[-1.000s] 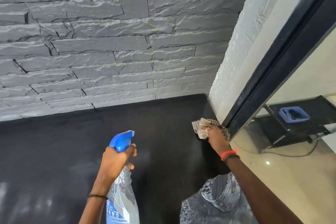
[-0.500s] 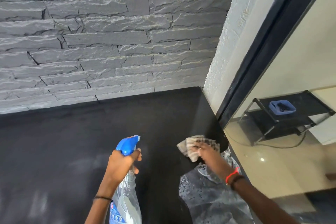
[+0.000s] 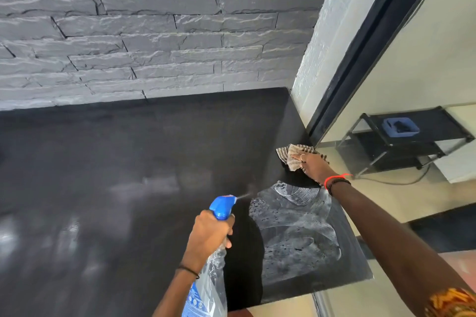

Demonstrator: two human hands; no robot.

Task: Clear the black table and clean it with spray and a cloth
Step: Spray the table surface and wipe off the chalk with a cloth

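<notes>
The black table (image 3: 123,188) fills the lower left, bare of objects. My left hand (image 3: 208,234) grips a clear spray bottle (image 3: 208,288) with a blue trigger head, its nozzle aimed right, and a fine mist leaves it. My right hand (image 3: 313,166) presses a striped beige cloth (image 3: 292,156) flat on the table near its right edge, close to the black door frame. A wet, foamy smear (image 3: 296,234) with wipe arcs lies on the table between the two hands.
A grey stone wall (image 3: 154,33) backs the table. A white textured wall and black door frame (image 3: 360,59) stand at the right. Beyond, on the cream floor, a black rack (image 3: 401,144) holds a blue tray, with a cable trailing below it.
My right hand slid the cloth toward me and then back out to the right edge by the door frame. The spray bottle now releases mist to the right.
</notes>
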